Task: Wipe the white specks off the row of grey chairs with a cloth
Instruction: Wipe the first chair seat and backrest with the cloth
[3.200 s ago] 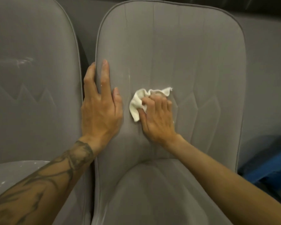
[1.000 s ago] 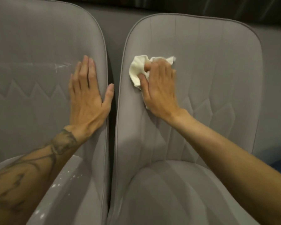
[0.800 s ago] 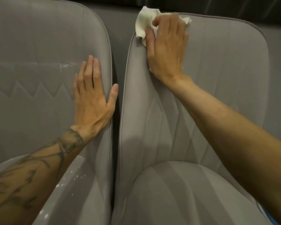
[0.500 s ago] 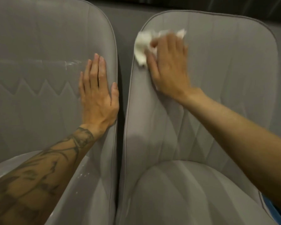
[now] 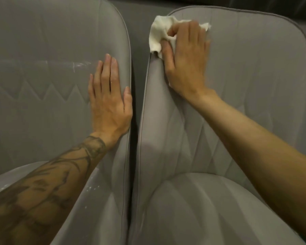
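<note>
Two grey padded chairs stand side by side. On the right chair, my right hand presses a crumpled white cloth against the upper left edge of the backrest, with the index finger curled into the cloth. My left hand lies flat, fingers straight, on the right side of the left chair's backrest. White streaks mark that backrest just left of my fingertips. White specks dot the left chair's seat beside my forearm.
A narrow dark gap runs between the two chairs. Behind the backrests is a grey surface with a dark strip along the top edge of the view.
My right hand has rubbed the cloth from the middle of the right backrest up to its top left corner and slightly back down. My left hand moved from the right chair's edge to the left chair's backrest.
</note>
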`<action>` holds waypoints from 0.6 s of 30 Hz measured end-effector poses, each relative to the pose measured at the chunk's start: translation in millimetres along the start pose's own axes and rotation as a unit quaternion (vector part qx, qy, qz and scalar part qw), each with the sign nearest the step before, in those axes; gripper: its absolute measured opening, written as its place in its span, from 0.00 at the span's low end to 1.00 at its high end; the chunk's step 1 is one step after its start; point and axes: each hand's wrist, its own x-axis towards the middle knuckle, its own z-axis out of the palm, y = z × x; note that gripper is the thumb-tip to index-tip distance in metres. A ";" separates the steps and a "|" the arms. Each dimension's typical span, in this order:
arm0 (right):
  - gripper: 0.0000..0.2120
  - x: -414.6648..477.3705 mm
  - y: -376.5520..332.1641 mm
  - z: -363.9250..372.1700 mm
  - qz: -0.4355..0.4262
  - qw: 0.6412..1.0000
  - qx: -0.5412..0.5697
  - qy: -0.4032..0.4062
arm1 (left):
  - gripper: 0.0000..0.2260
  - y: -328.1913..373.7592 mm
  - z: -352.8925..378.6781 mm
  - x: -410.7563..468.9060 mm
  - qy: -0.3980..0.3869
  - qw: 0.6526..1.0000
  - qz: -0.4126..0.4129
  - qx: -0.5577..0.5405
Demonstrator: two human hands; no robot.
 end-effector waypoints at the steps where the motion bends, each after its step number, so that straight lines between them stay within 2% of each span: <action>1: 0.12 -8.6 -5.2 0.3 0.020 0.999 0.025 0.011 | 0.31 0.5 -0.2 -0.3 0.000 1.000 0.002 0.001; 4: 0.10 -58.9 -18.9 -12.0 -0.011 0.994 0.096 -0.048 | 0.30 1.3 -1.5 -0.6 0.004 1.000 0.003 0.008; 6: 0.10 -67.9 -12.6 -20.4 -0.066 0.990 0.073 -0.098 | 0.30 2.6 -2.3 -0.8 0.001 1.000 0.002 0.009; 8: 0.11 -43.0 -4.2 -16.4 -0.077 0.993 0.024 -0.082 | 0.30 3.0 -3.0 -0.5 -0.003 1.000 -0.001 0.005; 10: 0.12 -13.8 -1.0 -7.5 -0.028 0.999 0.004 -0.032 | 0.30 3.9 -3.2 -0.7 -0.005 1.000 -0.001 0.003; 12: 0.11 -14.4 -9.5 -3.9 0.028 0.999 0.030 0.004 | 0.30 4.1 -3.5 -0.8 -0.003 1.000 -0.001 0.009; 15: 0.09 -65.9 -25.0 -11.6 0.009 0.995 0.091 -0.044 | 0.29 3.5 -4.0 -0.3 0.003 1.000 0.004 0.016; 17: 0.09 -84.3 -21.6 -21.9 -0.039 0.991 0.086 -0.099 | 0.29 4.6 -4.5 -0.5 0.002 1.000 0.004 0.014; 18: 0.09 -77.3 -17.0 -22.5 -0.056 0.991 0.071 -0.100 | 0.29 4.7 -5.0 -0.7 0.001 1.000 0.001 0.013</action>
